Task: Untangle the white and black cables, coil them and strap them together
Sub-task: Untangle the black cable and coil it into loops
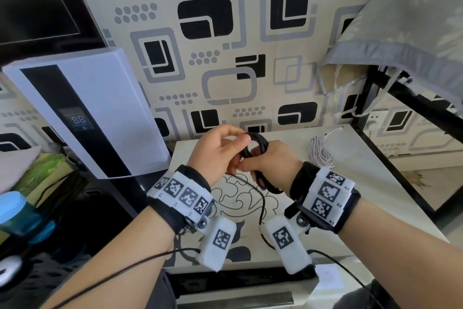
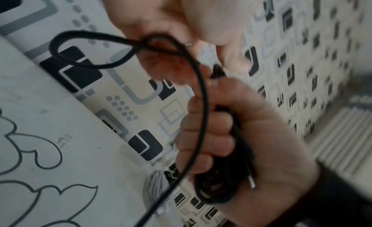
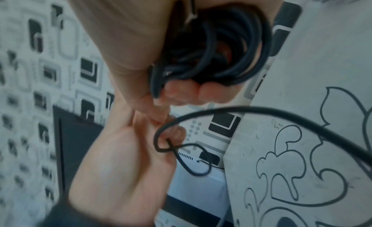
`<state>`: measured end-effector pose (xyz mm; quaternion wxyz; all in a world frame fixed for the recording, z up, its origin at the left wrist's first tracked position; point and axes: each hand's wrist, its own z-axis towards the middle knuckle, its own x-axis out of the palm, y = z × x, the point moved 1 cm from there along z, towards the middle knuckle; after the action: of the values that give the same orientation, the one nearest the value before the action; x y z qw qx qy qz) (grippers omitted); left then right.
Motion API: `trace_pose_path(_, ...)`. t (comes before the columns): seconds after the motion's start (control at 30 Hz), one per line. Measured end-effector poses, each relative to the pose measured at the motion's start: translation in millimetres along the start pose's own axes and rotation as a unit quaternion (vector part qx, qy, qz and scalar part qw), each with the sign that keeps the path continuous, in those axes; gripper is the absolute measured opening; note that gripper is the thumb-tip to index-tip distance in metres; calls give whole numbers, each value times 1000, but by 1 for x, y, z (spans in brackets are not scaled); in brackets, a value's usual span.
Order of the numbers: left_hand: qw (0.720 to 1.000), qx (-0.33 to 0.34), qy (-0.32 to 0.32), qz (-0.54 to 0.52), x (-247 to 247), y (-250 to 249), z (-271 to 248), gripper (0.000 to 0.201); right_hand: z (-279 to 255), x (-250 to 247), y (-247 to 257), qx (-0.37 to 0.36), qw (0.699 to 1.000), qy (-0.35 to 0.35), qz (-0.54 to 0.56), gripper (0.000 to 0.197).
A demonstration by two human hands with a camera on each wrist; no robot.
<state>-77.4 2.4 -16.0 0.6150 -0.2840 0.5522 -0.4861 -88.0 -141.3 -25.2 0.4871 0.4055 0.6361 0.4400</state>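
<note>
The black cable (image 1: pixel 258 142) is partly wound into a small coil held above the white patterned table (image 1: pixel 363 183). My right hand (image 1: pixel 258 158) grips the coil (image 3: pixel 213 55) in its curled fingers (image 2: pixel 205 131). My left hand (image 1: pixel 238 144) pinches a loop of the loose strand (image 2: pixel 90 63) beside the coil, and its fingers (image 3: pixel 171 135) are curled round that strand. The cable's loose tail (image 1: pixel 260 198) hangs down over the table towards me. The white cable (image 1: pixel 320 155) lies bundled on the table to the right of my hands, also seen low as the white cable (image 2: pixel 157 182).
A white appliance with a digital display (image 1: pixel 100 108) leans at the left of the table. A black metal frame (image 1: pixel 400 93) with grey bedding (image 1: pixel 413 20) stands at the right. A blue bottle (image 1: pixel 15 211) sits at far left. A paper slip (image 1: pixel 328 276) lies near the front edge.
</note>
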Motion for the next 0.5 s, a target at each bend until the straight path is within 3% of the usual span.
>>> trace_pose_path(0.07, 999, -12, 25, -24, -4, 5, 2, 11, 2, -11, 1, 9, 997, 1, 71, 17)
trace_pose_path(0.23, 997, 16, 48, 66, -9, 17, 2, 30, 6, -29, 3, 24, 956, 51, 288, 35)
trace_pose_path(0.33, 991, 31, 46, 119, -4, 18, 0, 46, 10, -33, 3, 4, 944, 14, 331, 22)
trace_pose_path(0.43, 997, -16, 69, 4, 4, 13, -6, 51, 14, -36, 3, -27, 941, -36, 334, 9)
trace_pose_path(0.5, 993, -40, 89, -66, 9, 9, -9, 53, 16, -39, 3, -32, 919, -40, 390, 5)
